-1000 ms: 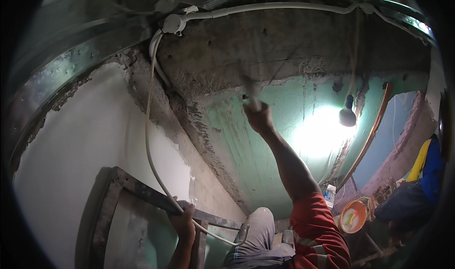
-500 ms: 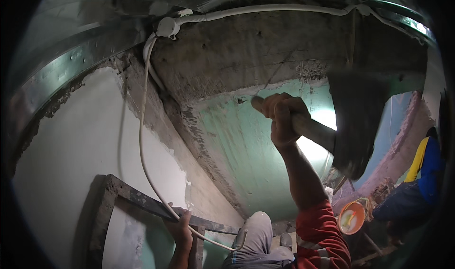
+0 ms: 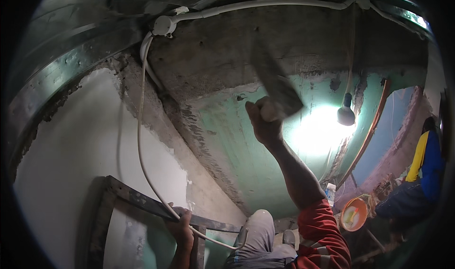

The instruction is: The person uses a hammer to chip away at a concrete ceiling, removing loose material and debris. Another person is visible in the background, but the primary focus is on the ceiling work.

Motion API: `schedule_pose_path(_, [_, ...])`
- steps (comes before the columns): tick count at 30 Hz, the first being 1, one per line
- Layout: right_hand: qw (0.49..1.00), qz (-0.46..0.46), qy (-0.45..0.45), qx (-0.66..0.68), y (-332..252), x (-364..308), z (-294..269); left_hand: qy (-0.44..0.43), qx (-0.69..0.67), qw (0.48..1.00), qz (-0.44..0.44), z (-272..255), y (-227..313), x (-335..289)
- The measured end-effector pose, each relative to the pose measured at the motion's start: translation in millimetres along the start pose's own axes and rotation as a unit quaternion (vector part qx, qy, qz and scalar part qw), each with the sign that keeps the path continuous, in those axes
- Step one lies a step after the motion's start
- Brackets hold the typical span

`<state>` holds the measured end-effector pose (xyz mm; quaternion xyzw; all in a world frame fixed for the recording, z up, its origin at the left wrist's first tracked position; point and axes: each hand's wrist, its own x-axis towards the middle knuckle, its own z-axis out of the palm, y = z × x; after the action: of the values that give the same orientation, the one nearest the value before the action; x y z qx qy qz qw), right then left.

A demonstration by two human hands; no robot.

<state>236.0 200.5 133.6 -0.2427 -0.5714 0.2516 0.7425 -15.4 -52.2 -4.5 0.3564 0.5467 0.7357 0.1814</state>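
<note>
The person's right hand (image 3: 267, 119) is clenched around the pale handle of a dark, broad, flat-bladed tool (image 3: 277, 84), whose blade is blurred as if in motion and reaches above and to the right of the fist. Behind that fist spreads a pale green, scuffed, painted wall (image 3: 241, 141), with a small dark hole (image 3: 240, 98) just left of the knuckles; whether the blade touches the surface cannot be told. Below and well to the left of it, the left hand (image 3: 180, 226) is wrapped around a dark, straight-edged frame bar (image 3: 142, 200), and a thin cream-coloured cable (image 3: 139, 117) crosses by its thumb, though whether the fingers pinch that too is unclear. The step in hand looks like a one-armed stroke at the upper wall, with the left arm likely bracing the body. A further stroke would seem to call for a tight right fist, a steady left hold, and a path clear of the lit, dark-necked hanging bulb (image 3: 346, 115) to the right of the tool. Farther out, above the fist, runs a rough grey concrete band (image 3: 213, 55); well below and to its right hang an orange round bucket (image 3: 362, 214) and, beyond, a co-worker in a blue-and-yellow top (image 3: 430, 169).
</note>
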Motion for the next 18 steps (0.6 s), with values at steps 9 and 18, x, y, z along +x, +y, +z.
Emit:
schedule_pose_path(9, [0.896,0.283,-0.165,-0.301,119.7,-44.8,-42.9,-0.004,0.013,1.000,-0.008,24.7,18.7,3.8])
schedule_pose_path(18, [0.996,0.088,-0.018,-0.013,47.1,4.0,4.1,0.002,0.007,1.000,0.008,8.1,5.4,1.5])
